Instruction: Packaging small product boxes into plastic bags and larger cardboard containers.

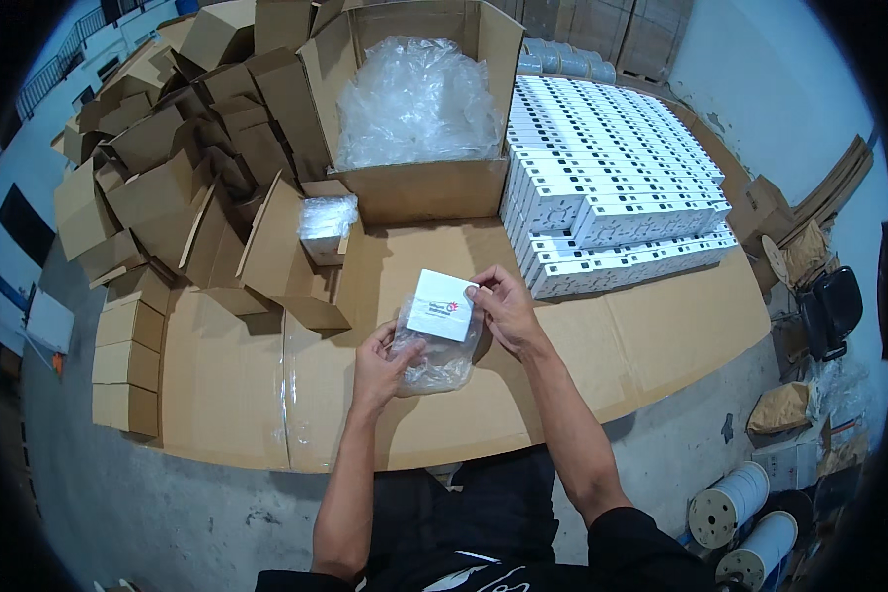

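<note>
Between my hands, above the cardboard-covered table, is a flat white square box with small printing on its face. Its lower part sits inside a clear plastic bag. At its left side my left hand pinches the bag, thumb across the front. My right hand grips the box's upper right corner between thumb and fingers. Just beyond, an open carton stands on the table with plastic-wrapped white boxes inside it.
A large carton full of clear plastic bags stands at the back. White boxes are stacked in rows at the right. Many open cartons crowd the left, with closed brown boxes at the table's left edge. Cable spools lie on the floor.
</note>
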Motion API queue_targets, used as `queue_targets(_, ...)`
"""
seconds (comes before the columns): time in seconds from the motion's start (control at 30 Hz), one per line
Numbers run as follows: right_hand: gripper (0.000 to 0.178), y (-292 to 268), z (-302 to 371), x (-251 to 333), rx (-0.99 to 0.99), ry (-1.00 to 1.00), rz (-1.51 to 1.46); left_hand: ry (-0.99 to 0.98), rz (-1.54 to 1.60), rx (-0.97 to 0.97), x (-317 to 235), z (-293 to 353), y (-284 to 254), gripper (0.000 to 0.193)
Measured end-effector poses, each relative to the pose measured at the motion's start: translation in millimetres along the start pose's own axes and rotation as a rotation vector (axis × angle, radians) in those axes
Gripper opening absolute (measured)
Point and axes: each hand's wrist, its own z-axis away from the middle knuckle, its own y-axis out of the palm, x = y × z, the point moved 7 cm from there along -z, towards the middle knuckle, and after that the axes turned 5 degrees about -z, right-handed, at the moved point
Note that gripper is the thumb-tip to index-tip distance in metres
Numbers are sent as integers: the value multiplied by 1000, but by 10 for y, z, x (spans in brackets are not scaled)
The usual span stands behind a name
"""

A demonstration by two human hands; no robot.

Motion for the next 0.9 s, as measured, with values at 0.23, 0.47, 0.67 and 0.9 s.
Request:
queue_targets(0.23, 15, -6, -31, -10, 55, -67, 258, -43, 0, -62, 68, -195, -14, 34)
queue_targets(0.47, 23, 202, 71, 76, -75, 89, -1, 34, 171, -188, 180, -293, -131, 35)
queue_targets(0.67, 30, 144, 65, -165, 4, 36, 303, 78, 308, -231, 185, -360, 0, 38)
queue_targets(0.9, 36, 31, 0, -412, -166, -57, 158, 132, 101, -240, 194, -439, 38, 40)
